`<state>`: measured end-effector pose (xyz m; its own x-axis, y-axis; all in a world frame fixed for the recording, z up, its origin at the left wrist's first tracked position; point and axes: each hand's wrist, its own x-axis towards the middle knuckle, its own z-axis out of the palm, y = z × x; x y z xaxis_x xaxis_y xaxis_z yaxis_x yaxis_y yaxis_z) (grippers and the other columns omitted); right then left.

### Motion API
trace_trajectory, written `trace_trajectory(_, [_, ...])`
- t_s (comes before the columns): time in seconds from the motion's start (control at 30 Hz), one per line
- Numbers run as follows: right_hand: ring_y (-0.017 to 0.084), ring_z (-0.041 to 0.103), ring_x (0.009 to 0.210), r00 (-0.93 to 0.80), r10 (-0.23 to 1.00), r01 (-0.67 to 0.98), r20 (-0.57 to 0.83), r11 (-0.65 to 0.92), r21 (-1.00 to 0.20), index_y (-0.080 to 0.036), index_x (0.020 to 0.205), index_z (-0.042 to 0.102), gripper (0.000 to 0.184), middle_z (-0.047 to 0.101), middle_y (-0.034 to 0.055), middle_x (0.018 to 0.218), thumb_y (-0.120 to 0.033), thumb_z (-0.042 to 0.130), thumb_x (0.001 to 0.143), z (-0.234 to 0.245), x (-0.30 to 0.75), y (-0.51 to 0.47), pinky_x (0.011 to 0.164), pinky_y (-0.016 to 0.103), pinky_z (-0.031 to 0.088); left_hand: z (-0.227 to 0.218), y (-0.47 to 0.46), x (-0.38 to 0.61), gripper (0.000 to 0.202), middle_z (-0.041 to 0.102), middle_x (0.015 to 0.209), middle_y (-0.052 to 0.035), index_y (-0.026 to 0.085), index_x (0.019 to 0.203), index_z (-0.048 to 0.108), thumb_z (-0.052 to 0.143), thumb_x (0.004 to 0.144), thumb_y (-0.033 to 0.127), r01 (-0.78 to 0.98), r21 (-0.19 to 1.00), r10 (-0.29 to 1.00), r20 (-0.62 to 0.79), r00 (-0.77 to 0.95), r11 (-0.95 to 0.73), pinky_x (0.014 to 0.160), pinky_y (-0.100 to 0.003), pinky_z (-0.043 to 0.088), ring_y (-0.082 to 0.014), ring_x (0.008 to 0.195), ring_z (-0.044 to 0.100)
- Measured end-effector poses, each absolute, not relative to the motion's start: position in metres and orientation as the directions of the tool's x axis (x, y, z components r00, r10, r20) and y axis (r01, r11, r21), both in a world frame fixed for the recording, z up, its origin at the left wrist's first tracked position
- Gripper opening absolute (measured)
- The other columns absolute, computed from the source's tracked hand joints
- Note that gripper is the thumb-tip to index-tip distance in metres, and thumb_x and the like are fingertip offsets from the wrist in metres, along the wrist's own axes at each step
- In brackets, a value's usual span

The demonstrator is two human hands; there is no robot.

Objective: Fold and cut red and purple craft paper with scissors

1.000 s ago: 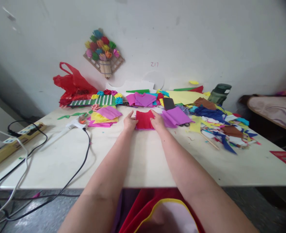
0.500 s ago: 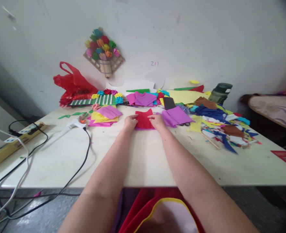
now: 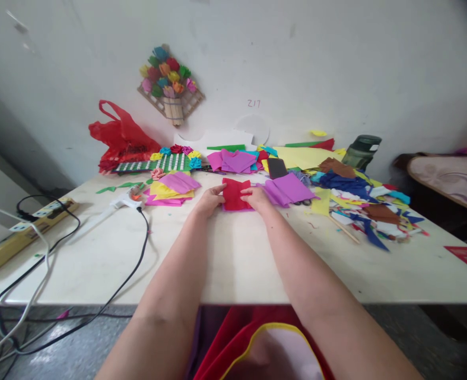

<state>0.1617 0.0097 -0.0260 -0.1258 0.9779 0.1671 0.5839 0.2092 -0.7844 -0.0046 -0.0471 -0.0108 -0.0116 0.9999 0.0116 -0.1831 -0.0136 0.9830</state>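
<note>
A red crepe paper square [image 3: 234, 194] is held upright-tilted or nearly flat over the table, I cannot tell which, with a purple edge showing beneath it. My left hand [image 3: 213, 199] pinches its left edge between thumb and fingers. On the opposite edge my right hand [image 3: 256, 198] does the same. Purple crepe paper sheets [image 3: 289, 190] lie just right of my right hand. To the left of my left hand is a stack of pink, yellow and purple paper [image 3: 173, 189].
A glue gun [image 3: 128, 199] with a black cord lies left, near a power strip [image 3: 23, 232]. Paper scraps [image 3: 368, 206] and a wooden stick [image 3: 343, 229] cover the right side. Behind are a phone [image 3: 277, 169], a bottle [image 3: 361, 152] and a red bag [image 3: 122, 134].
Both hands stay on the red paper's edges with only a slight shift. The paper now looks a little more creased in the middle. The other things lie as before.
</note>
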Motion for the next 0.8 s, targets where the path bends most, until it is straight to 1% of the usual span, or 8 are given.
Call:
trace_trajectory(0.23, [0.015,0.063,0.071,-0.136,0.979,0.563,0.154,0.204,-0.801,-0.022,0.088,0.072,0.025,0.070,0.0031,0.083,-0.021,0.069,0.063,-0.0246,0.1625,0.0075,0.072,0.030,0.049,-0.0092,-0.0486,-0.0053,0.078,0.066,0.103,-0.0091,0.012,0.122,0.054,0.050,0.047,-0.007,-0.217,0.976,1.000,0.003,0.016,0.001,0.063,-0.021,0.048,-0.0143,0.074,0.063])
trace_trajectory(0.4, [0.014,0.063,0.071,-0.124,0.980,0.519,0.155,0.197,-0.832,-0.023,0.083,0.072,0.024,0.070,0.0013,0.080,-0.017,0.071,0.059,-0.0260,0.1625,0.0089,0.075,0.030,0.048,-0.0072,-0.0490,-0.0056,0.076,0.067,0.103,-0.0071,0.014,0.120,0.056,0.049,0.048,-0.007,-0.215,0.976,1.000,-0.015,0.014,0.018,0.060,-0.019,0.047,-0.0136,0.072,0.063])
trace_trajectory(0.53, [0.015,0.063,0.076,-0.139,0.978,0.528,0.156,0.206,-0.824,-0.021,0.085,0.072,0.025,0.070,0.0030,0.086,-0.016,0.069,0.061,-0.0268,0.1623,0.0094,0.077,0.030,0.048,-0.0051,-0.0500,-0.0048,0.078,0.067,0.101,-0.0066,0.014,0.122,0.054,0.047,0.048,-0.008,-0.204,0.979,0.999,-0.031,0.009,0.032,0.057,-0.018,0.046,-0.0131,0.071,0.063])
trace_trajectory(0.63, [0.016,0.063,0.078,-0.141,0.979,0.528,0.151,0.203,-0.825,-0.021,0.085,0.072,0.025,0.070,0.0037,0.088,-0.015,0.069,0.061,-0.0272,0.1624,0.0096,0.078,0.032,0.048,-0.0045,-0.0505,-0.0046,0.079,0.067,0.102,-0.0069,0.014,0.124,0.053,0.047,0.048,-0.008,-0.193,0.981,0.999,-0.031,0.017,0.034,0.057,-0.018,0.046,-0.0134,0.072,0.063])
trace_trajectory(0.8, [0.017,0.063,0.078,-0.127,0.978,0.447,0.167,0.207,-0.871,-0.021,0.078,0.072,0.023,0.070,0.0026,0.084,-0.012,0.070,0.058,-0.0288,0.1622,0.0114,0.080,0.032,0.047,-0.0043,-0.0514,-0.0043,0.081,0.067,0.104,-0.0072,0.013,0.126,0.051,0.046,0.048,-0.008,-0.179,0.983,0.999,-0.029,0.013,0.031,0.060,-0.019,0.047,-0.0139,0.073,0.064])
